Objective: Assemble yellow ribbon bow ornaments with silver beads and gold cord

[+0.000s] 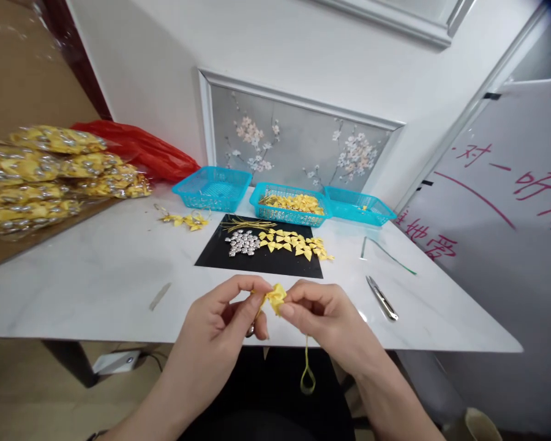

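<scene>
Between my two hands, above the table's front edge, is a yellow ribbon bow [276, 296]. My left hand [227, 315] pinches its left side, and a shiny silver bead [250, 331] shows below the fingers. My right hand [319, 309] pinches the bow's right side. A green cord loop [307, 380] hangs beneath my right hand. Beyond the hands lies a black mat [257, 264], bearing a cluster of silver beads [243, 243], rows of small yellow bows [289, 240] and a bundle of thin olive cords [248, 224].
Three blue baskets [213, 190] line the wall; the middle one holds yellow pieces [294, 203]. Thread snips [382, 299] and a green strip [392, 256] lie right. Bagged yellow bundles [37, 177] fill a carton at left. A few bows [190, 220] lie beside the mat.
</scene>
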`<state>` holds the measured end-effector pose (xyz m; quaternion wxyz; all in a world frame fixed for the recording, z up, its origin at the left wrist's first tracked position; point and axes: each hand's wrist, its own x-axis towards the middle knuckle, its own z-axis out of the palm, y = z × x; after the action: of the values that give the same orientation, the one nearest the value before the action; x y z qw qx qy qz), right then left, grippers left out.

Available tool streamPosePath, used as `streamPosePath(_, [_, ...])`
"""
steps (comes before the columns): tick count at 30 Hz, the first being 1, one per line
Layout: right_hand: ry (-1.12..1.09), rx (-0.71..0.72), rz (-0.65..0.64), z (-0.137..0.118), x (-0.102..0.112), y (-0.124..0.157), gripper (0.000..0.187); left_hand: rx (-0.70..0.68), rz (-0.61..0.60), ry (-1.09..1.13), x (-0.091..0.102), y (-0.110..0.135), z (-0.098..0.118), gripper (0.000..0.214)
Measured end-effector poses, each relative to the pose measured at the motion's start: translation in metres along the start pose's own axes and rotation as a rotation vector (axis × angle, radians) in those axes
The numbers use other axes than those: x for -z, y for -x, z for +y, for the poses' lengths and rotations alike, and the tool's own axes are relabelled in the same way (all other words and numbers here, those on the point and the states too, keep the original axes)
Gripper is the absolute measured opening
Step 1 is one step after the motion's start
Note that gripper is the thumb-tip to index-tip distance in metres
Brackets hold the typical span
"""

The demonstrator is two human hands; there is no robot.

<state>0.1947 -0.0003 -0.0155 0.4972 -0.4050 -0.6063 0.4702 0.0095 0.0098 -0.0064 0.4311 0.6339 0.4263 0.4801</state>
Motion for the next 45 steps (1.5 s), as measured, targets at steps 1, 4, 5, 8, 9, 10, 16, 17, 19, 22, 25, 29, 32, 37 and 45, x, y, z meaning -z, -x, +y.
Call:
streamPosePath(1, [0.076,0.08,0.062,-0.002,0.0,-0.002,0.023,0.024,-0.009,0.018,-0.001,0.0,0.001,0.011])
streamPosePath(4, [0.195,0.222,0.181,-0.002,-0.002,-0.008,0.018,0.094,-0.046,0.094,-0.002,0.002,0.003,0.012])
streamPosePath(5, [0.208,0.243,0.199,-0.001,-0.003,-0.009,0.018,0.108,-0.052,0.111,-0.003,0.003,0.003,0.012])
streamPosePath(8, [0.272,0.324,0.272,0.001,-0.007,-0.011,0.018,0.103,-0.055,0.148,-0.003,0.005,-0.001,0.012])
streamPosePath(9, [0.294,0.349,0.296,0.001,-0.009,-0.011,0.019,0.098,-0.058,0.161,-0.002,0.006,-0.003,0.012])
streamPosePath(10, [0.317,0.373,0.319,0.001,-0.01,-0.011,0.019,0.093,-0.062,0.175,-0.002,0.006,-0.004,0.012])
streamPosePath(16, [0.466,0.495,0.435,0.004,-0.015,-0.014,0.022,0.105,-0.1,0.207,-0.003,0.003,-0.003,0.01])
streamPosePath(17, [0.483,0.507,0.451,0.005,-0.015,-0.015,0.022,0.099,-0.103,0.202,-0.003,0.003,-0.002,0.01])
streamPosePath(19, [0.51,0.521,0.473,0.008,-0.015,-0.017,0.022,0.072,-0.103,0.199,-0.003,0.003,-0.002,0.01])
streamPosePath(22, [0.533,0.528,0.493,0.012,-0.014,-0.02,0.022,0.023,-0.1,0.2,-0.003,0.004,-0.006,0.012])
streamPosePath(25, [0.544,0.513,0.517,0.015,-0.012,-0.021,0.021,-0.002,-0.085,0.204,-0.004,0.005,-0.008,0.015])
streamPosePath(29, [0.55,0.486,0.545,0.021,-0.007,-0.021,0.02,-0.029,-0.04,0.216,-0.005,0.006,-0.002,0.016])
streamPosePath(32, [0.565,0.476,0.508,0.022,-0.004,-0.015,0.012,-0.036,-0.04,0.191,-0.006,0.006,0.005,0.016])
streamPosePath(37, [0.581,0.47,0.646,0.007,-0.012,0.017,0.005,-0.158,0.046,0.082,-0.007,0.008,0.009,0.02])
streamPosePath(45, [0.631,0.652,0.644,0.01,-0.054,0.028,0.011,-0.249,0.172,-0.109,-0.011,0.009,0.007,0.018])
